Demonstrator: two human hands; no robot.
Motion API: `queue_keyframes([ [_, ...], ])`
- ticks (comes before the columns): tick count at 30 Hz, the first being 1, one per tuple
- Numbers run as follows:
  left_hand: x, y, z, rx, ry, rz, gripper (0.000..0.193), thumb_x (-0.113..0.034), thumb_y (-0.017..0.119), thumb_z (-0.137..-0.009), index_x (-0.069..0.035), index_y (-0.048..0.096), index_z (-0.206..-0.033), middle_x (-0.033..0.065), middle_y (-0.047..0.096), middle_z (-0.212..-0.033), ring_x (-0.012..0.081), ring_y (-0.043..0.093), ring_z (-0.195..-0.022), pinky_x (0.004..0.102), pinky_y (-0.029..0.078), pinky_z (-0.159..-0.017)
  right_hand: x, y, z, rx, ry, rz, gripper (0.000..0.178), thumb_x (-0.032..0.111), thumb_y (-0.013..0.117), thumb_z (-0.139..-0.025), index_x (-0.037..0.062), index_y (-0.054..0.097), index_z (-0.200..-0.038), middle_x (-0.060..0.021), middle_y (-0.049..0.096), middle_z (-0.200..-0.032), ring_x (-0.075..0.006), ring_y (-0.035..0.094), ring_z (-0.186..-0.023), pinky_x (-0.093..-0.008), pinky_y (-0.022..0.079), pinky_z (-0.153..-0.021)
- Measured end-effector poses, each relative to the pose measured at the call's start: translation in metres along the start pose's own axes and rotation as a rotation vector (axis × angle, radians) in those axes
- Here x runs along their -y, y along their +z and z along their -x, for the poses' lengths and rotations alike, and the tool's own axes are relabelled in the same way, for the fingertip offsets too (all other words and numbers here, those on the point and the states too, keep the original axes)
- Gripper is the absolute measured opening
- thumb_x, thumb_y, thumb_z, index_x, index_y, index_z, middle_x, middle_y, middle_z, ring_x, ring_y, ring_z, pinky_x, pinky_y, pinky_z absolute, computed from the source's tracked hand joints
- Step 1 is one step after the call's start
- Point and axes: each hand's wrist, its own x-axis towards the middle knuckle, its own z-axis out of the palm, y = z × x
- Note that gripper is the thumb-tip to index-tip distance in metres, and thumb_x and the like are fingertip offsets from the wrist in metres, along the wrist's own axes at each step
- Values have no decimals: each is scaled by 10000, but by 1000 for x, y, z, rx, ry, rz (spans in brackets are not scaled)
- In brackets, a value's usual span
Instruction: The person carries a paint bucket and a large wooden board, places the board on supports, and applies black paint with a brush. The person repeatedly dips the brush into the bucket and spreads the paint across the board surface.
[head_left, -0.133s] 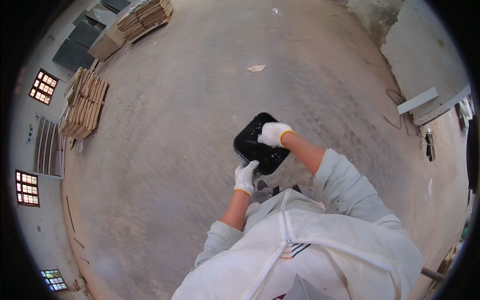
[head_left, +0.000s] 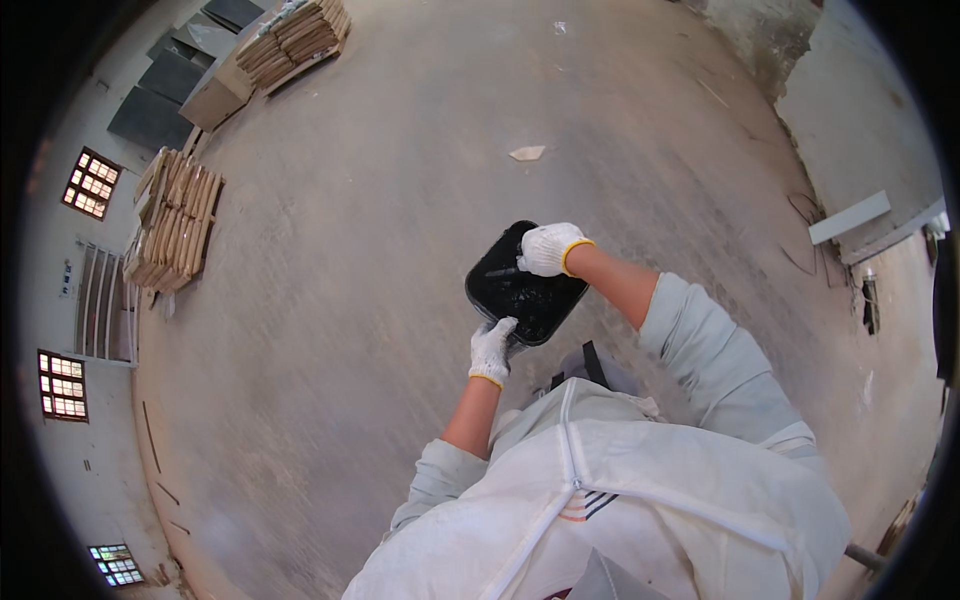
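In front of my body is a black tray (head_left: 500, 285) with rounded corners, shallow-looking and tilted, with pale specks on its dark inner surface. My left hand (head_left: 490, 350), in a white knit glove with a yellow cuff, grips its near-left edge, the thumb lying over the rim. Over the tray's far right part lies my right hand (head_left: 548, 248), gloved the same way, its fingers curled closed. Whatever those fingers hold, if anything, is hidden. The tray is held above the floor.
The wide floor (head_left: 330, 330) bears a small pale scrap (head_left: 527, 153) ahead. Stacked flat bundles (head_left: 175, 225) stand on the left, another stack (head_left: 295, 45) farther off. To the right are a wall block (head_left: 860, 130), a white board (head_left: 850, 217) and loose wires (head_left: 800, 235).
My right hand has moved away from the tray's middle toward its far right edge. My left hand keeps its hold. The surroundings have shifted slightly right, and a leg shows more below the tray.
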Motion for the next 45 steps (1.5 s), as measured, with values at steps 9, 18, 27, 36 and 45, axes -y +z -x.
queue_keyframes([
  [9, -155, 55, -240, -90, 1, 68, 324, -119, 785, -887, 35, 687, -1155, 125, 746, -1032, 267, 749, -837, 430, 651, -749, -51, -52, -296, -71, -377, 296, 270, 289, 645, -905, 98, 821, -975, -167, 790, -929, -351, 778, -878, -512, 596, -745],
  [18, -316, 120, -445, -169, 44, 207, 296, -108, 768, -906, 35, 674, -1148, 156, 750, -1015, 301, 749, -837, 440, 638, -719, -84, -153, -547, 182, -430, 563, 272, 210, 628, -930, 125, 840, -1079, -112, 812, -1061, -308, 781, -989, -513, 556, -732],
  [27, -496, 167, -685, -200, 28, 131, 371, -85, 798, -873, 63, 677, -1191, 150, 747, -1044, 277, 735, -882, 428, 619, -780, -143, -245, -829, 219, -232, 394, 290, 211, 609, -927, 134, 838, -1087, -104, 811, -1088, -309, 788, -995, -500, 588, -728],
  [36, -698, 168, -895, -138, -5, 216, 349, -121, 791, -888, 45, 695, -1180, 128, 747, -1046, 258, 724, -859, 432, 615, -755, -126, -350, -1087, 253, -114, 269, 307, 218, 611, -925, 112, 830, -1113, -127, 809, -1098, -324, 787, -1011, -519, 596, -747],
  [45, -875, 126, -1113, -314, 90, 261, 310, -82, 770, -900, 63, 678, -1157, 162, 745, -1051, 296, 743, -864, 443, 632, -746, -79, -426, -1385, 278, -238, 160, 347, 232, 600, -920, 104, 818, -1158, -148, 792, -1174, -330, 768, -1096, -518, 606, -849],
])
